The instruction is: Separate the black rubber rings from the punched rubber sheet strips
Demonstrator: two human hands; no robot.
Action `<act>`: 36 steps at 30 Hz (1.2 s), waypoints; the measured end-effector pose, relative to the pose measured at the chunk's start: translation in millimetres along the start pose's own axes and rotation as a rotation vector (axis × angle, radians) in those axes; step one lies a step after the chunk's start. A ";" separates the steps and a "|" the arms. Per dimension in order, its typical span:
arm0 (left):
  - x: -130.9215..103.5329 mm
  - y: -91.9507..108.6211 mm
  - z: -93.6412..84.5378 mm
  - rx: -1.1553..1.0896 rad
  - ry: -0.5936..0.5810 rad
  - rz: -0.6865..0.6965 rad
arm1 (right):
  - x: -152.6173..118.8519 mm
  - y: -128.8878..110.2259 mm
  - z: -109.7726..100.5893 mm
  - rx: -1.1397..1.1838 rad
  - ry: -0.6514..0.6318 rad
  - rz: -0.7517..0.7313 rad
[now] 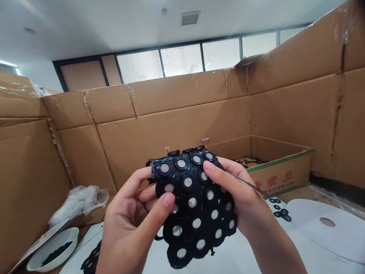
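Note:
In front of me I hold up a black rubber sheet of moulded rings (203, 214), bent over at its top edge, with light round holes in rows. My left hand (123, 233) grips its left side, thumb on the near face and fingers behind. At the upper right, my right hand (252, 208) pinches the same sheet with the thumb on a ring. A thin grey metal tool (245, 183) lies along that hand; its kind is unclear. The right fingers are mostly hidden behind the sheet.
More black ring sheets (88, 271) lie at the lower left beside a white bowl (73, 232) holding black bits. Several loose rings (277, 207) lie right, near a white disc (346, 229). Behind stands a cardboard box (282, 171) with rings inside. Cardboard walls (169, 129) surround the table.

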State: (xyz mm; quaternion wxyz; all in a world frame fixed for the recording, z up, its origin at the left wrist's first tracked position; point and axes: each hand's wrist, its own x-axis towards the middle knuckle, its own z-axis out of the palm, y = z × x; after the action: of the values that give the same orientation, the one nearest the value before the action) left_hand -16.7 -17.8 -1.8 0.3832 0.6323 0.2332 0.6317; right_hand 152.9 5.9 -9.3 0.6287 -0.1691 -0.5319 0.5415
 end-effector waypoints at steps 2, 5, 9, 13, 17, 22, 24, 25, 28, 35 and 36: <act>-0.4 0.6 -0.1 -0.018 -0.022 -0.021 | -0.8 -0.7 0.0 -0.015 -0.004 -0.028; 0.2 0.6 -1.3 -0.010 -0.034 -0.032 | -2.4 -1.2 1.2 -0.071 -0.001 -0.062; 1.5 -1.3 0.3 0.087 -0.006 0.014 | -7.1 -2.9 5.4 -0.207 0.045 -0.171; 0.1 -5.1 6.9 0.241 0.077 0.075 | -12.3 -1.5 9.6 -0.416 0.154 -0.348; 0.2 -11.3 13.9 0.386 0.176 0.140 | -13.1 3.2 13.7 -0.641 0.232 -0.479; 1.8 -14.9 15.9 0.475 0.212 0.185 | -12.7 5.1 16.1 -0.689 0.213 -0.511; 1.2 -14.7 14.6 0.513 0.233 0.196 | -13.1 4.2 15.5 -0.641 0.179 -0.466; 0.7 -14.4 13.8 0.527 0.243 0.196 | -13.0 3.6 14.8 -0.614 0.157 -0.439; -1.3 -13.3 11.9 0.551 0.274 0.191 | -11.0 3.0 11.2 -0.516 0.088 -0.349; -4.6 -6.5 13.6 0.523 0.315 0.194 | 1.0 7.4 0.3 -0.007 -0.010 -0.035; -4.7 -5.4 13.9 0.519 0.317 0.191 | 2.3 8.1 -0.2 0.064 -0.013 0.002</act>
State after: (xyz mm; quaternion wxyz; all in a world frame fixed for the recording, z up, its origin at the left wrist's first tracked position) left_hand -2.5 -20.8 -7.7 0.1067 0.6218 0.3828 0.6748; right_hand 148.7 10.9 -14.7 0.6300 -0.1457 -0.5181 0.5599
